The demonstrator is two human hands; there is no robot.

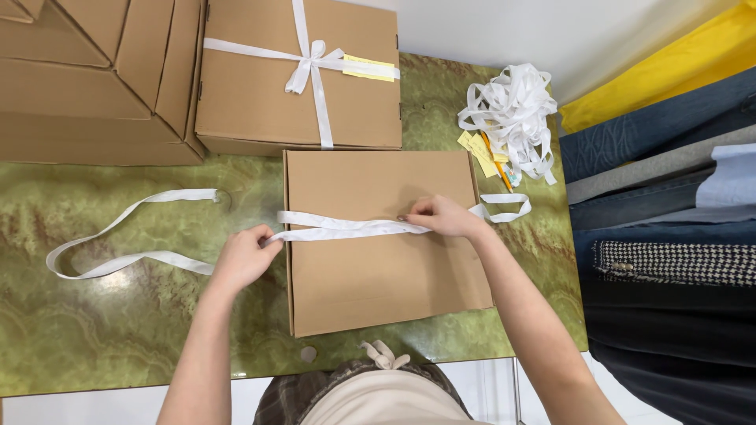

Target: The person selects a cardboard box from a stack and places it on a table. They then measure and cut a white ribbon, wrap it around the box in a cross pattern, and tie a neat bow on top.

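Green marbled stone forms the bench [118, 330], which fills most of the view from above. Near its front edge lies a flat brown cardboard box [386, 275], closed, with a white ribbon [346, 227] drawn across its top from side to side. The right hand [445, 216] rests on the lid towards the box's right edge, its fingers [416, 212] pressed together and pinning the ribbon down against the cardboard. The left hand [244, 256] sits at the box's left edge, fingers [264, 236] curled and pinching the ribbon just where it leaves the lid. From there the ribbon's long tail runs out to the left over the bench in a wide open loop. A shorter end curls off past the right edge of the box.

Just behind this box stands a second cardboard box [260, 94], already bound with a white ribbon tied in a bow [309, 63], a yellow tag [368, 68] tucked under it. To its left is a stack of more cardboard boxes [87, 71]. At the bench's far right corner sits a loose heap of white ribbon [512, 114] with some yellow tags [480, 151] beside it. Folded fabrics [669, 157] in yellow, blue, grey and a checked weave are piled to the right of the bench.
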